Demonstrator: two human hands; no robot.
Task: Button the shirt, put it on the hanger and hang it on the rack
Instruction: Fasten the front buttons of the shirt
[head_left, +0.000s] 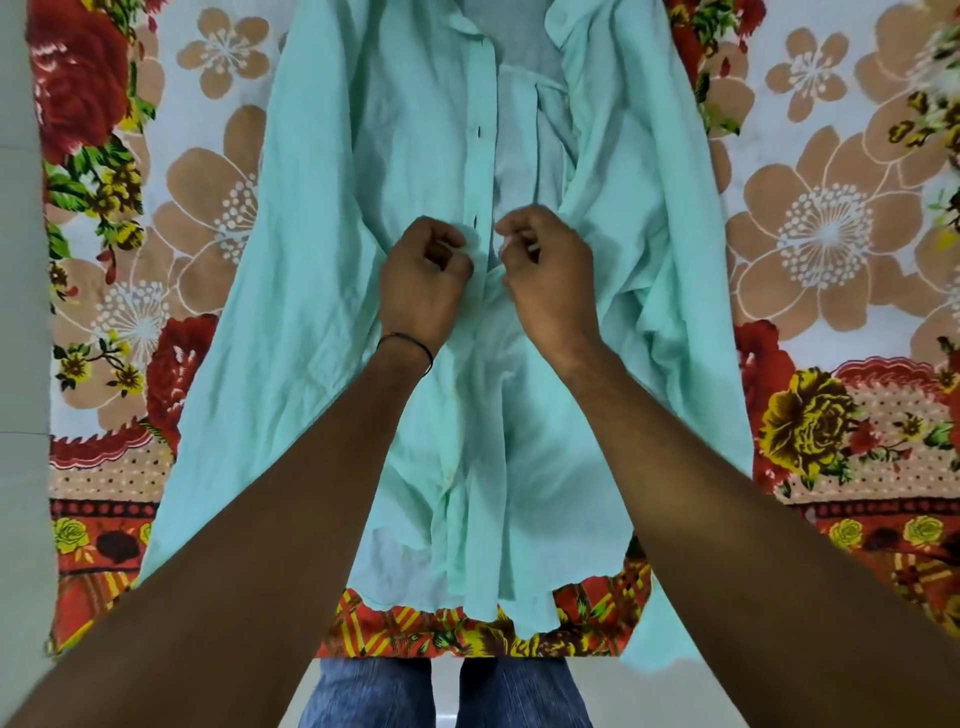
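Lying face-up on a floral bedspread (810, 234), the mint-green shirt (322, 270) is spread with its collar at the far end and its hem toward the person, a corner of the fabric drooping over the near edge on the right. Both hands meet at the middle of the shirt's front. The left hand (423, 280) has its fingers curled and pinches the edge of the placket (480, 171) – the strip that carries the dark buttonholes (478, 131). The right hand (545, 275), just beside it, is likewise curled and grips the opposite front edge, with something small and pale between its fingertips; whether that is a button cannot be told. Above the hands the two fronts lie apart, showing the paler inside of the shirt's back; below the hands they overlap in rumpled folds down to the hem. A thin dark thread band (410, 345) circles the left wrist. Under the near edge of the bedspread the person's blue jeans (374, 691) show.
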